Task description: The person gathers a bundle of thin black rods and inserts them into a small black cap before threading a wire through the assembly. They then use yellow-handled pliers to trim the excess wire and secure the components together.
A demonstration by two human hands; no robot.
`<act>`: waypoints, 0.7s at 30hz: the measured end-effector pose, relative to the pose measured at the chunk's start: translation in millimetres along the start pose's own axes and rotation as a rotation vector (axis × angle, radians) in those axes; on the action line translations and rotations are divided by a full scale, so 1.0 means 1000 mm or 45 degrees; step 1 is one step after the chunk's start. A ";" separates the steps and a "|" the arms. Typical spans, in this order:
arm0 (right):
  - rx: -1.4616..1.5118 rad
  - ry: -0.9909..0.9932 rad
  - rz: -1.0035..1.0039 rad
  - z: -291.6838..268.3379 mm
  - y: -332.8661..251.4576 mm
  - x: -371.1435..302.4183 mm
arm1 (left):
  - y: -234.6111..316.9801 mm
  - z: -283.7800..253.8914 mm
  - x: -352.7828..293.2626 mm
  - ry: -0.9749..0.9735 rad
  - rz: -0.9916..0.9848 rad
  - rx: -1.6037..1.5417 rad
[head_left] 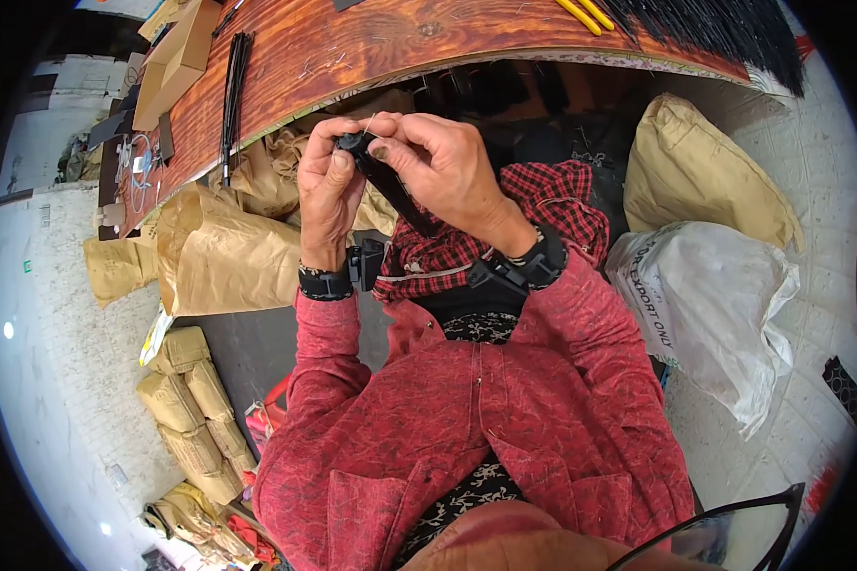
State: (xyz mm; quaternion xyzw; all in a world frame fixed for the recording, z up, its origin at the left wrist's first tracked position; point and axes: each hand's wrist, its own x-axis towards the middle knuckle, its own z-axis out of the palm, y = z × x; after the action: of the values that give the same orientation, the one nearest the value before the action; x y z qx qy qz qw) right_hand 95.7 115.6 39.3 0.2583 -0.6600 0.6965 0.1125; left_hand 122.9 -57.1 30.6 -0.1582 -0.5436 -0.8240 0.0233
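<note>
Fingers of your left hand [328, 186] grip the upper end of a black bundle [390, 183]; those of your right hand [448, 157] curl closed at that same end and appear to pinch a thin pale strand [370, 122]. Your work is judged under way: strands are gathered into one piece, but the upper end looks unfinished, since the pale strand stands free. How much remains cannot be determined. Your piece is dark, glossy and narrow, slanting down to the right from your fingers; its tip lies against red checked cloth [567, 195]. Beyond your fingers, the bench [305, 48] bears another black bunch [236, 90] to their left, plus yellow handles [581, 14] and black bristles [724, 38] to their right.
</note>
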 end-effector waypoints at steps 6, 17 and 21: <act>-0.218 0.185 -0.170 0.012 0.000 -0.003 | -0.002 0.019 0.004 0.122 0.053 -0.020; -0.540 0.190 -0.258 0.018 -0.008 -0.006 | -0.001 0.039 0.001 0.301 0.124 0.074; -0.641 0.201 -0.319 0.023 -0.004 -0.006 | 0.002 0.040 0.000 0.283 0.136 0.334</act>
State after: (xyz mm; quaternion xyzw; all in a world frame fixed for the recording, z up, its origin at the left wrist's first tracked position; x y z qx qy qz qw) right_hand 107.5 94.3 39.8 0.2468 -0.7643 0.5093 0.3092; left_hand 132.7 -21.6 47.1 -0.0905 -0.6314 -0.7559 0.1475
